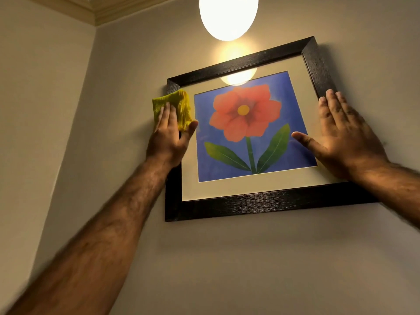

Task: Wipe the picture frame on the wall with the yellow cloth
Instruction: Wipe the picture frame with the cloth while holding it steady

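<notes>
A dark wooden picture frame (261, 204) hangs on the beige wall, holding a cream mat and a red flower on blue. A folded yellow cloth (179, 103) lies against the frame's left side near the top corner. My left hand (169, 135) presses flat on the cloth, fingers over it and thumb at its right edge. My right hand (341, 130) rests flat on the frame's right side, fingers spread upward over the dark edge and thumb pointing left across the glass.
A glowing round lamp (228, 15) hangs above the frame and reflects in the glass. A room corner (91, 64) with ceiling moulding lies to the left. Bare wall surrounds the frame below and at both sides.
</notes>
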Available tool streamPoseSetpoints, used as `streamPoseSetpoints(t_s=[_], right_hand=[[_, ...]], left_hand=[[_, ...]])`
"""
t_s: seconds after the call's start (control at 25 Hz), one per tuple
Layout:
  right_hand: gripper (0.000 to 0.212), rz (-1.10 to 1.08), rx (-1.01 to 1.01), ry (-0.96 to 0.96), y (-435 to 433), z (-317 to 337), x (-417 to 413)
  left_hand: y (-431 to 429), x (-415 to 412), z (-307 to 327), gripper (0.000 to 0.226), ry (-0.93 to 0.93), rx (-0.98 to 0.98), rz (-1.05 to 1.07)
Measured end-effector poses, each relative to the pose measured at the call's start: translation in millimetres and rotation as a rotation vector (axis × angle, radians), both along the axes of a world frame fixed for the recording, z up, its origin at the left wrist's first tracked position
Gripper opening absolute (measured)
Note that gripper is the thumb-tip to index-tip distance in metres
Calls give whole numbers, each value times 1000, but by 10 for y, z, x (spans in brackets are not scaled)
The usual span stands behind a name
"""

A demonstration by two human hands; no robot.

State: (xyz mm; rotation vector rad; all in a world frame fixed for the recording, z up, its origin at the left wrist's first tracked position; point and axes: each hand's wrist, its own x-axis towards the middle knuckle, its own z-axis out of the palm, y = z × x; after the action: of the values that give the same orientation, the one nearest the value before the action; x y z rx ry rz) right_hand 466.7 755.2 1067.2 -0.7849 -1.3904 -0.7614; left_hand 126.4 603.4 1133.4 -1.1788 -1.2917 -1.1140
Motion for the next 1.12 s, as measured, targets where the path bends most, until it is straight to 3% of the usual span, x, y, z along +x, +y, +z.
streamPoseSetpoints(t_s=[0.2,0.48,0.6,0.88,1.0,1.12], right_hand=[[110,0,6,7,11,13,-3],[111,8,-1,13,7,-1,-18],[110,-4,-12,12,-12,-7,-26],[111,-14,-3,14,-12,-5,-14],[111,-8,-2,13,-26,-6,-20],[109,-13,0,17,-22,-18,-15]], left_hand=[[25,-118,-924,92,67,45,-41],[-55,-155,-2035,78,46,-65,-59],[-109,-176,-1767,88,76,-93,-25],[-104,1,155,103,-12,-98,81],[-51,-37,252,106,2,-75,122],[13,-56,-154,104,30,-31,101]])
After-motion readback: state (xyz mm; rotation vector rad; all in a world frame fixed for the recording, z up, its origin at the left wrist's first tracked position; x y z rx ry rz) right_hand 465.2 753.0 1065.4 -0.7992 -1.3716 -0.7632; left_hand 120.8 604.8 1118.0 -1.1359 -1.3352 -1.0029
